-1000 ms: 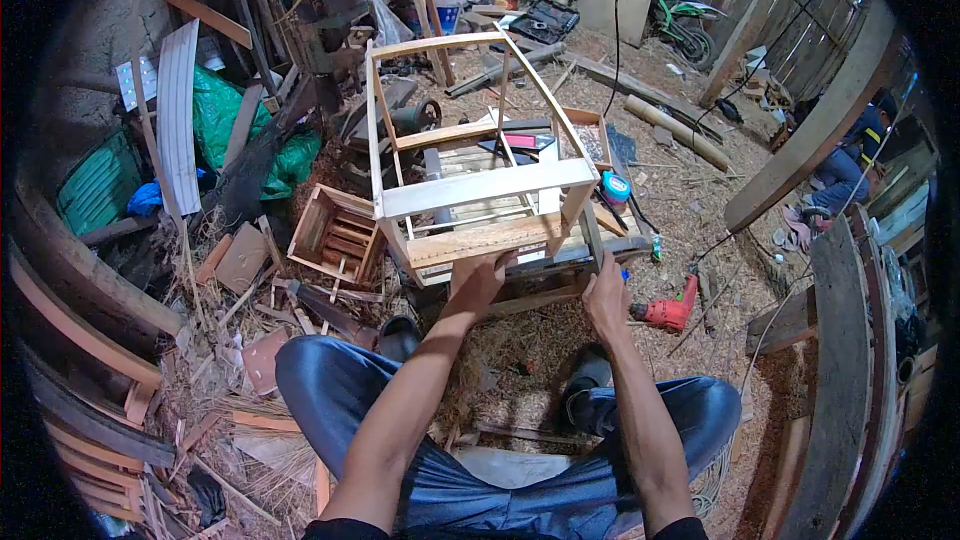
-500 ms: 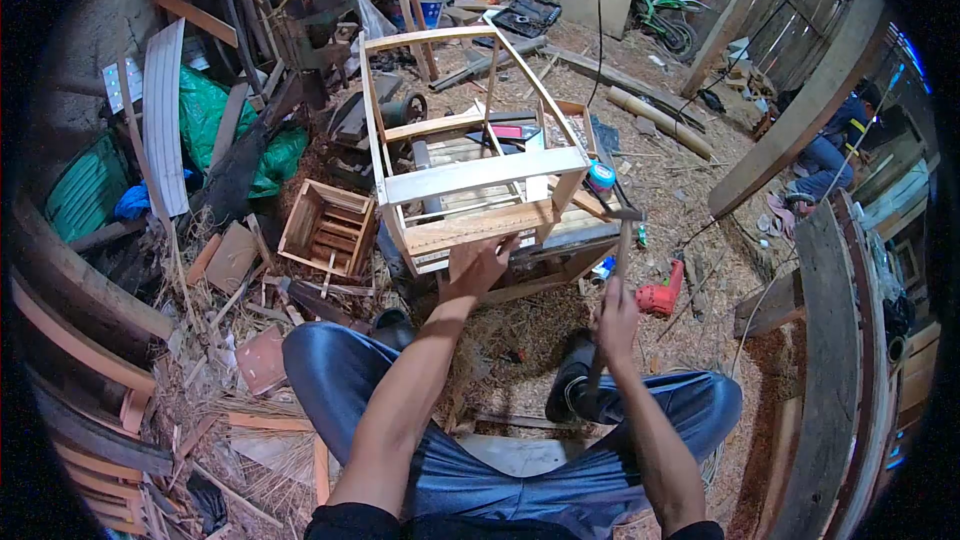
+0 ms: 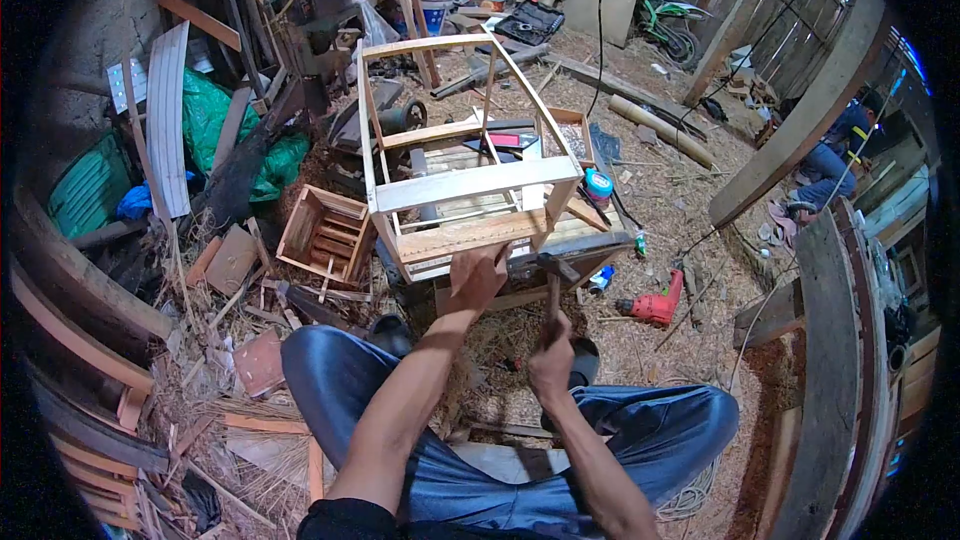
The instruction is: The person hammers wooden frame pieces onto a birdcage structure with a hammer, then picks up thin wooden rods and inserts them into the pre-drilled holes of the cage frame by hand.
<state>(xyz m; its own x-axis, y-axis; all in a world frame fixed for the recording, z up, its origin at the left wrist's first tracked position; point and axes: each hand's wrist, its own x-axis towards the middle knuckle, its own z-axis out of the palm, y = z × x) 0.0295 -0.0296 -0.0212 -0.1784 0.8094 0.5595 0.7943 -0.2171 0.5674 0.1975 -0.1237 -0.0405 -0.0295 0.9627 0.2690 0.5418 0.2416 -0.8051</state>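
A light wooden frame (image 3: 475, 183) stands on a low wooden bench (image 3: 590, 230) in front of my knees. My left hand (image 3: 477, 278) is closed at the lower front rail (image 3: 470, 237) of the frame; what its fingertips pinch is too small to make out. A hammer (image 3: 553, 290) is upright in my right hand (image 3: 551, 360), its head just right of my left hand and beside the frame's front corner. The hammer head looks apart from the rail. A blue and white round container (image 3: 598, 184) sits on the bench behind the frame's right side.
A wooden crate (image 3: 325, 237) lies at the left. On the shavings at the right is a red drill (image 3: 655, 302). A slanted post (image 3: 800, 130) rises at the right, with a crouching person (image 3: 835, 155) beyond it. Green sheeting (image 3: 205, 120) hangs at the left.
My right hand and the hammer have moved left and inward, toward my left hand. The frame sits slightly lower and further left in view. My left hand remains by the lower rail.
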